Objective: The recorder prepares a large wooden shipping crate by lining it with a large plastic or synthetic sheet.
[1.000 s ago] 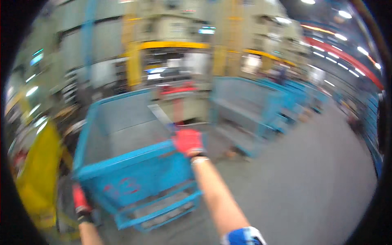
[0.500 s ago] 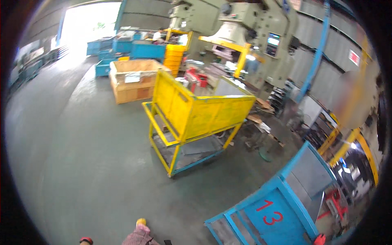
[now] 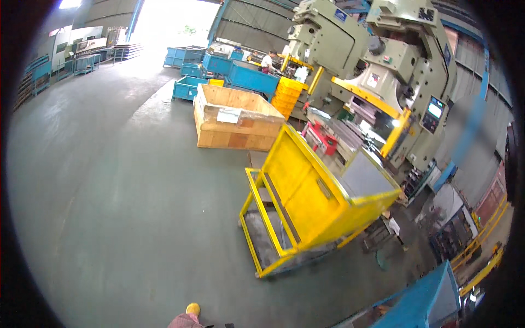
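Observation:
Neither my left hand nor my right hand shows in the head view. At the lower edge a rounded yellow tip (image 3: pixel 192 309), which looks like the toe of a shoe, sticks out past reddish patterned cloth (image 3: pixel 185 321). Ahead and to the right stands a yellow metal cart (image 3: pixel 298 191) with tall panels, an open top and a lower shelf. A blue metal cart (image 3: pixel 418 298) is partly in view at the lower right, cut off by the edge. Nothing in view is being held by me.
Beyond the yellow cart sit a wooden crate (image 3: pixel 238 120), stacked yellow bins (image 3: pixel 287 98) and blue metal bins (image 3: pixel 251 77). Large press machines (image 3: pixel 377 82) line the right side. A person (image 3: pixel 268 62) is beside the far machine. Grey floor (image 3: pixel 136 202) stretches left toward a bright doorway.
The view has turned and moved forward. The yellow cart now appears nearer and farther right. The blue cart has slid toward the lower right edge, and small red things at the lower edge have left view.

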`<state>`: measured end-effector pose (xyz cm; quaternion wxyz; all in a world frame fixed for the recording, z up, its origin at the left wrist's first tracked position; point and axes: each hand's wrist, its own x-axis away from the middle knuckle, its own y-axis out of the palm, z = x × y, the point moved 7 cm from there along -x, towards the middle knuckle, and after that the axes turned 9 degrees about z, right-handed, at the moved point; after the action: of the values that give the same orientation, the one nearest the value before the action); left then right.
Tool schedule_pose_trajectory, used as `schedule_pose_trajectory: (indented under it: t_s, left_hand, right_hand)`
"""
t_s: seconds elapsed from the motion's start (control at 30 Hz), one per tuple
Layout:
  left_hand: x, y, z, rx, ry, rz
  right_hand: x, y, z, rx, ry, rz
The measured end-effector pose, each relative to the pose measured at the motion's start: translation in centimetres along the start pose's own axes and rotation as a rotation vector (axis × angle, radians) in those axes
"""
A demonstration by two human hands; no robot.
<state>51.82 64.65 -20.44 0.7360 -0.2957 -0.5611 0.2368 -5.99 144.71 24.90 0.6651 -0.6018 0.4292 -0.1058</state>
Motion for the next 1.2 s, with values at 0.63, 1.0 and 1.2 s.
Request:
schedule_pose_trajectory:
  t_s: [0.63,1.0,1.2]
  left_hand:
    - [-29.4,-60.3,19.9,0.631,0.314,0.443]
    - [-41.2,-51.8,-16.0,0.094,-0.345,0.165]
    - [-54.0,-61.1,-14.6,0.200,-0.349,0.096]
  right_hand:
    - [82.7,2.5,-65.5,0.079,-1.361,-1.409]
    - [115.6,-18.7,-108.1,-0.387,-1.970,-1.482]
    - [127.5,-31.3,-123.8,-0.608,-1.575,-1.970]
